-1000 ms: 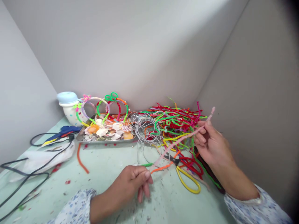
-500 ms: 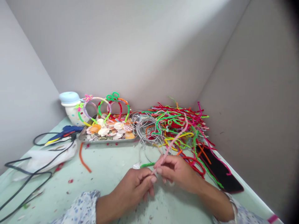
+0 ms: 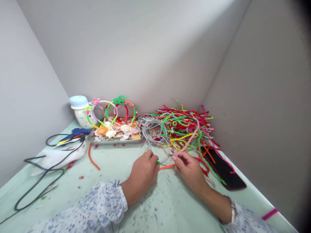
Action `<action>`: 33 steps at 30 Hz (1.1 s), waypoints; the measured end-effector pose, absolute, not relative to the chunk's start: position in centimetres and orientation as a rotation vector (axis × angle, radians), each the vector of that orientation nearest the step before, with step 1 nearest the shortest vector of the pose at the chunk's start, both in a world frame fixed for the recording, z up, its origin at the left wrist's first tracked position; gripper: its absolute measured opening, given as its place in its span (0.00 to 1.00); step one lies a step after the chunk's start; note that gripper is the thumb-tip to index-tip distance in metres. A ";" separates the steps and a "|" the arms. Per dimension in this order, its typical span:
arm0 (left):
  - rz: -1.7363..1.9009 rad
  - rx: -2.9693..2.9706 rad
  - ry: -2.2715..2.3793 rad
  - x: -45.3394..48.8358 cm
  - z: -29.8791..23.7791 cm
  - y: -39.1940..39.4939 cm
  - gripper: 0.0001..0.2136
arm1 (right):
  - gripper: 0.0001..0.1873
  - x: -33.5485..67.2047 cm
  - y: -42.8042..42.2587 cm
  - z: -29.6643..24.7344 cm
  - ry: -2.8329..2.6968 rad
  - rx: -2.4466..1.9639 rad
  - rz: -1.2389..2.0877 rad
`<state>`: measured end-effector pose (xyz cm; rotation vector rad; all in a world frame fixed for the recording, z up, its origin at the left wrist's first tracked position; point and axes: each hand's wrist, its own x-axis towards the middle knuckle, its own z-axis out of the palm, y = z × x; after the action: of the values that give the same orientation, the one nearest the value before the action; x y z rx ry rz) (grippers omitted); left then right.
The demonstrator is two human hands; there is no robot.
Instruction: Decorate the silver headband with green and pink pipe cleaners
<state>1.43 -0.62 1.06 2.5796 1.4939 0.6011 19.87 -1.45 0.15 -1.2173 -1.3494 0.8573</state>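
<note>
My right hand [image 3: 190,170] pinches a pale pink pipe cleaner [image 3: 190,139], whose long free end curves up and away over the pile. Closed fingers of my left hand [image 3: 144,168] grip a thin grey wire wrapped with green pipe cleaner [image 3: 157,162]; most of the grip is hidden behind the hand. An orange fuzzy length [image 3: 167,167] lies between the two hands, beside the green part. Just beyond the hands is a coil of grey wire [image 3: 155,131]. Red-handled scissors [image 3: 206,165] lie right of my right hand, partly covered.
A metal tray [image 3: 114,141] of seashells holds several fuzzy headbands [image 3: 116,111]. Behind it on the left stands a white, blue-lidded container [image 3: 84,116]. A heap of coloured pipe cleaners [image 3: 182,123] fills the back right, near a black flat object [image 3: 222,171]. A black cable [image 3: 41,178] lies left.
My left hand has let go of the pink pipe cleaner's end and moved forward onto the green-wrapped wire. My right hand still holds the pink one, slightly farther right.
</note>
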 end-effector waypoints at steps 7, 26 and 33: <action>0.638 2.672 1.482 1.3 1.1 -0.3 0.08 | 0.08 20.1 -1.4 -1.2 -1.520 -1.196 0.600; 1.152 1.426 1.035 2.5 2.9 -5.2 0.07 | 0.07 19.5 -4.3 0.5 -1.746 -0.850 0.095; 1.072 1.212 0.824 2.8 2.7 -5.1 0.07 | 0.05 19.5 -4.3 0.6 -1.745 -0.878 0.098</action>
<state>2.82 -5.08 2.68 1.2119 0.8235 1.0724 19.48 -4.32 0.65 -0.8777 -1.7448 0.0977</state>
